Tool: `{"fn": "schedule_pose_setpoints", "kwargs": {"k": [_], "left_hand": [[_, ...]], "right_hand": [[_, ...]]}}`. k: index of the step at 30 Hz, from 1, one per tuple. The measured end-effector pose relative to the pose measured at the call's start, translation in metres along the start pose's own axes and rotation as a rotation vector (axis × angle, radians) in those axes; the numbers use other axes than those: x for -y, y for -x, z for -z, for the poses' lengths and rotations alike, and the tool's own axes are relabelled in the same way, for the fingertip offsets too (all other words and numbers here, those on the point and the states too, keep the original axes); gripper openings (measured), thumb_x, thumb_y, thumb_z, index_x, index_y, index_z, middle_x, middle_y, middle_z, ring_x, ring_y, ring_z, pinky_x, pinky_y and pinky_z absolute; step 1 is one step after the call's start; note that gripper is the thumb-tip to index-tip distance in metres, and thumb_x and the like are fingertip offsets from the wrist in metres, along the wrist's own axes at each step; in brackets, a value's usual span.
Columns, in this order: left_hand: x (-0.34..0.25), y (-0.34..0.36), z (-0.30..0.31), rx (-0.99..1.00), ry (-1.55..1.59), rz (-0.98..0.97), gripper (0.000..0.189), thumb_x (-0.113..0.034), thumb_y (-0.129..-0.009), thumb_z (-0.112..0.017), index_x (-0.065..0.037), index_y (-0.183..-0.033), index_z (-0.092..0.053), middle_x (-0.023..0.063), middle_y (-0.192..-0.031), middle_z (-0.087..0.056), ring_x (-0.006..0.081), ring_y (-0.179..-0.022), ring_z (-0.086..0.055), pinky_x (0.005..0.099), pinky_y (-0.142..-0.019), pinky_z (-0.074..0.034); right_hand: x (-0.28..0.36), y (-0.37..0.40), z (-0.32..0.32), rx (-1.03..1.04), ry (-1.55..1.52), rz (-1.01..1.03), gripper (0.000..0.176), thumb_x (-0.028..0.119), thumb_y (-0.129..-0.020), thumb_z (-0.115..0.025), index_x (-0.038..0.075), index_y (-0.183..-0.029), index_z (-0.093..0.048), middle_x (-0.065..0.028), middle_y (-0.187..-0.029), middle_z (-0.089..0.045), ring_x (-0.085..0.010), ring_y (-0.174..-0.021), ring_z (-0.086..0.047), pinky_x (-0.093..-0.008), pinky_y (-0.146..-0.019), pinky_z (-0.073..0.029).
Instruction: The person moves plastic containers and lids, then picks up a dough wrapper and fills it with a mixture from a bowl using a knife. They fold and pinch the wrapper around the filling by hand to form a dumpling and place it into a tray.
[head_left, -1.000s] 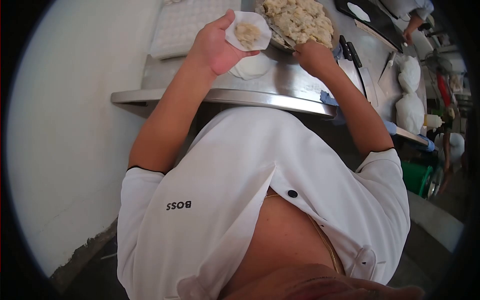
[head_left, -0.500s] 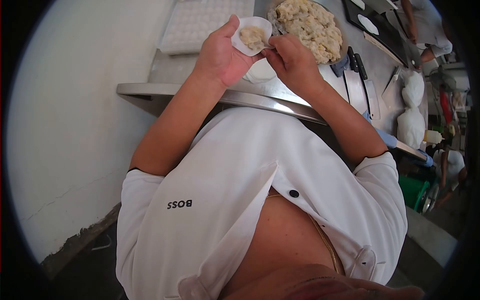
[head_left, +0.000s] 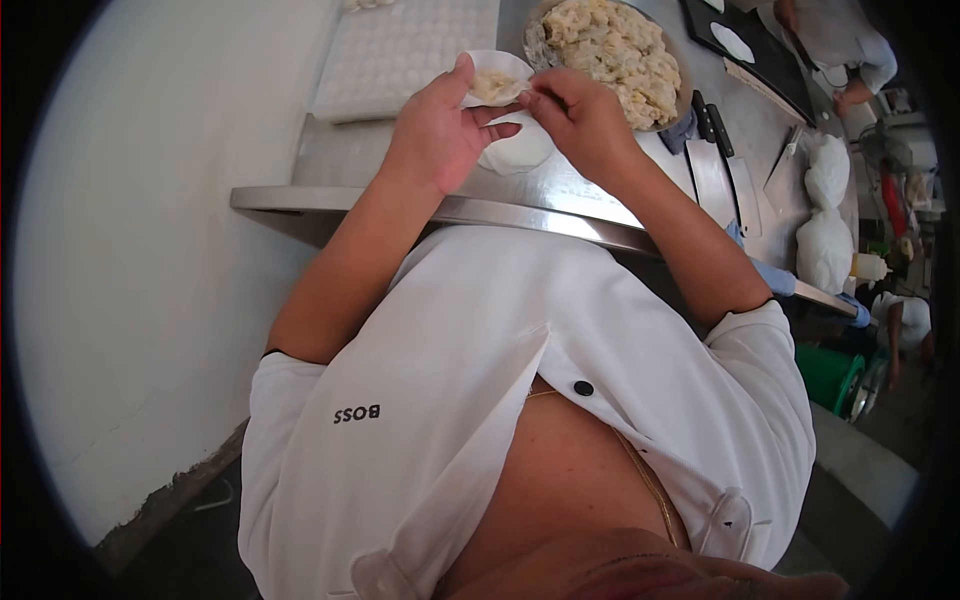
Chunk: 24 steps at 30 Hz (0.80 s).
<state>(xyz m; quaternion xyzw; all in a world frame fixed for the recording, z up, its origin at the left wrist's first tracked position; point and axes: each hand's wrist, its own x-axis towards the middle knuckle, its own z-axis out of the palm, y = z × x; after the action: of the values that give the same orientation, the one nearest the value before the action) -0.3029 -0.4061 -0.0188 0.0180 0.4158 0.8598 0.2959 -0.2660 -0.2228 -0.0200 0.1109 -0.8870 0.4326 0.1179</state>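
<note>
My left hand cradles a round white dumpling wrapper by its left side, thumb at the rim and fingers beneath. A small heap of pale, chunky filling lies in the wrapper, which is cupped with raised sides. On the right, my right hand pinches the wrapper's edge between thumb and fingers. Below the hands, a stack of white wrappers rests on the steel table. Just beyond my right hand stands a large round bowl heaped with the same sort of filling.
A white tray with rows of round hollows sits at the back left, against the wall. Two cleavers lie right of the bowl. Farther right are white plastic bags, a black board and another person.
The wrapper's sides have been drawn up, so it looks narrower and more folded. My left fingers have spread beneath it, and more of the wrapper stack shows.
</note>
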Motion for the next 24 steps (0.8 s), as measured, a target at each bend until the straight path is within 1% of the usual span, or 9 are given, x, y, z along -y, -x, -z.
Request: {"fn": "schedule_pose_setpoints", "kwargs": {"k": [3,8,11,13,16,18,19,22,24], "left_hand": [[0.005,-0.002,0.004,0.008,0.008,-0.001,0.046,-0.041,-0.101,-0.046,-0.001,-0.123,-0.052,0.0130,-0.118,-0.061,0.0296,-0.110,-0.058,0.0439,-0.090,-0.046],[0.004,-0.002,0.004,0.025,-0.014,0.040,0.047,-0.043,-0.100,-0.047,-0.002,-0.122,-0.053,0.0128,-0.118,-0.061,0.0294,-0.109,-0.059,0.0419,-0.089,-0.046],[0.004,0.001,0.003,0.096,-0.030,0.058,0.040,-0.035,-0.099,-0.053,-0.002,-0.121,-0.054,0.0131,-0.118,-0.061,0.0286,-0.108,-0.060,0.0402,-0.087,-0.047],[0.006,0.008,-0.003,0.063,-0.309,-0.050,0.034,-0.028,-0.091,-0.067,-0.002,-0.113,-0.059,0.0075,-0.106,-0.066,0.0183,-0.097,-0.062,0.0323,-0.079,-0.049],[0.015,0.007,0.005,0.065,-0.392,-0.126,0.033,-0.017,-0.087,-0.072,-0.001,-0.113,-0.059,0.0071,-0.103,-0.067,0.0172,-0.093,-0.064,0.0291,-0.077,-0.050],[0.014,0.007,0.004,0.025,-0.399,-0.126,0.033,-0.017,-0.087,-0.071,-0.001,-0.113,-0.059,0.0077,-0.101,-0.067,0.0184,-0.090,-0.065,0.0292,-0.075,-0.051],[0.014,0.008,0.003,-0.013,-0.404,-0.127,0.033,-0.016,-0.087,-0.070,0.000,-0.113,-0.058,0.0084,-0.100,-0.068,0.0196,-0.088,-0.067,0.0294,-0.074,-0.052],[0.013,0.007,0.003,-0.031,-0.310,-0.112,0.032,-0.015,-0.087,-0.069,0.001,-0.113,-0.058,0.0106,-0.100,-0.068,0.0217,-0.086,-0.068,0.0304,-0.072,-0.052],[0.015,0.006,0.006,-0.034,-0.290,-0.094,0.032,-0.015,-0.087,-0.069,0.001,-0.113,-0.057,0.0114,-0.099,-0.067,0.0224,-0.086,-0.068,0.0306,-0.072,-0.053]], "right_hand": [[-0.008,-0.004,-0.002,0.017,-0.256,-0.186,0.017,0.019,-0.089,-0.067,0.002,-0.094,-0.066,-0.0069,-0.077,-0.063,-0.0170,-0.070,-0.058,-0.0320,-0.064,-0.047],[-0.013,-0.003,-0.004,0.044,-0.304,-0.166,0.017,0.018,-0.089,-0.066,0.001,-0.091,-0.066,-0.0037,-0.076,-0.061,-0.0124,-0.069,-0.055,-0.0293,-0.063,-0.045],[-0.013,-0.003,-0.001,0.072,-0.297,-0.195,0.017,0.018,-0.090,-0.064,0.001,-0.090,-0.066,-0.0047,-0.076,-0.061,-0.0124,-0.069,-0.055,-0.0289,-0.063,-0.045],[-0.014,-0.002,0.000,0.080,-0.287,-0.230,0.017,0.018,-0.091,-0.063,0.001,-0.090,-0.066,-0.0051,-0.076,-0.061,-0.0123,-0.069,-0.054,-0.0289,-0.063,-0.045],[-0.018,-0.001,-0.002,0.146,-0.278,-0.200,0.014,0.015,-0.092,-0.063,0.001,-0.093,-0.065,-0.0020,-0.078,-0.059,-0.0091,-0.068,-0.053,-0.0245,-0.062,-0.045],[-0.018,0.000,-0.005,0.105,-0.131,0.038,0.014,0.015,-0.093,-0.062,0.001,-0.095,-0.065,-0.0010,-0.082,-0.060,-0.0089,-0.069,-0.053,-0.0242,-0.063,-0.045],[-0.017,0.001,-0.006,0.105,-0.132,0.039,0.014,0.015,-0.093,-0.062,0.001,-0.095,-0.065,-0.0010,-0.082,-0.060,-0.0089,-0.069,-0.053,-0.0242,-0.063,-0.045],[-0.015,0.002,-0.008,0.065,-0.275,-0.161,0.015,0.015,-0.093,-0.062,0.001,-0.098,-0.065,-0.0001,-0.085,-0.061,-0.0084,-0.069,-0.053,-0.0237,-0.063,-0.045],[-0.014,-0.001,-0.003,0.164,-0.534,-0.335,0.016,0.015,-0.093,-0.063,0.000,-0.099,-0.065,0.0007,-0.086,-0.062,-0.0079,-0.070,-0.053,-0.0232,-0.064,-0.045]]}}
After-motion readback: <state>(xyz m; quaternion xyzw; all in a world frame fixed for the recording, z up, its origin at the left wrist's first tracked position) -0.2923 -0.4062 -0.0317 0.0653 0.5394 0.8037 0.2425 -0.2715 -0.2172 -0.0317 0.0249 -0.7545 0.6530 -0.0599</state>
